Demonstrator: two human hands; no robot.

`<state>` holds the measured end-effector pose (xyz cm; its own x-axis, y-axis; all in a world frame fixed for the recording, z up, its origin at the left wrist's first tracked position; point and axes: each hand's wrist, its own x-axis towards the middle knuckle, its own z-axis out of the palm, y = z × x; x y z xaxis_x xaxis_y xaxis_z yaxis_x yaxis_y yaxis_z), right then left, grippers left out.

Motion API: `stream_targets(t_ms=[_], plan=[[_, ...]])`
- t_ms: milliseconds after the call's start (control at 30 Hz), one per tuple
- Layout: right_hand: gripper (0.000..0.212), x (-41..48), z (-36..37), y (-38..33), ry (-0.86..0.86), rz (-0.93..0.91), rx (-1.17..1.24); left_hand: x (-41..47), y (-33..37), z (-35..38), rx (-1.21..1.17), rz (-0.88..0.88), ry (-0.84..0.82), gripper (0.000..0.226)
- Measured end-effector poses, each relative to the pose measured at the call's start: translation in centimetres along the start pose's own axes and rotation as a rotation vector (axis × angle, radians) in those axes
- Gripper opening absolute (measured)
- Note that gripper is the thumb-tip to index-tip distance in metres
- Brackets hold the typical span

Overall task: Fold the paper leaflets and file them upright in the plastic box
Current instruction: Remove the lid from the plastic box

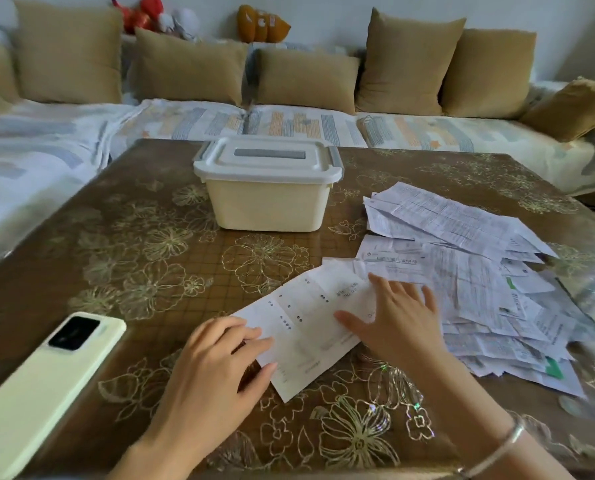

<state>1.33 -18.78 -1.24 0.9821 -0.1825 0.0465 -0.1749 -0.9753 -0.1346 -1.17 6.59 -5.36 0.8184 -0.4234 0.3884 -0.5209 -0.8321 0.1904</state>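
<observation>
Starting at our left hand [216,362]: the fingers [254,341] are pinching the near-left corner of one leaflet [306,327], thumb under the edge and the others on top, so that end is grasped and looks slightly lifted. Makes sense, since you need one corner free to swing it over for a fold. Our right hand [396,323] is doing the opposite job: fingers spread flat and released, palm pressing down on the other end of the same sheet. That looks like an anchor, keeping the paper from sliding on the slick floral cover of the bench [150,265] while the left side comes up.

The leaflet lies diagonally right in front of us, with its far end tucked against the loose pile of leaflets [479,278] on the right. That heap is within easy reach of the right hand, probably so the next sheet can be dragged over without stretching.

The plastic box [266,199] sits further back, centre, well apart from the paper, and its lid [268,159] is on. So nothing has been filed yet as far as we can tell, and the lid has to come off first.

A phone [46,379] lies face down at the near left, out of the way.
</observation>
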Motion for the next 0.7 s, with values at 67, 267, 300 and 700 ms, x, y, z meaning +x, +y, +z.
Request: stream_targets(t_ms=[67, 267, 300, 700], plan=[[0.102, 0.1, 0.0, -1.0, -0.041, 0.009, 0.008, -0.4, -0.1, -0.1, -0.021, -0.014, 0.011, 0.039], [0.096, -0.7, 1.4, -2.3, -0.035, -0.064, -0.043, -0.5, 0.2, 0.0, -0.066, -0.012, 0.037, 0.035], [0.091, -1.0, 1.7, -2.3, -0.026, -0.074, -0.022, -0.5, 0.2, 0.0, -0.074, -0.006, 0.043, 0.034], [0.044, -3.9, 1.9, -3.6, 0.235, -0.444, 0.309, -0.4, 0.4, -0.6, -0.182, -0.014, 0.08, 0.022]])
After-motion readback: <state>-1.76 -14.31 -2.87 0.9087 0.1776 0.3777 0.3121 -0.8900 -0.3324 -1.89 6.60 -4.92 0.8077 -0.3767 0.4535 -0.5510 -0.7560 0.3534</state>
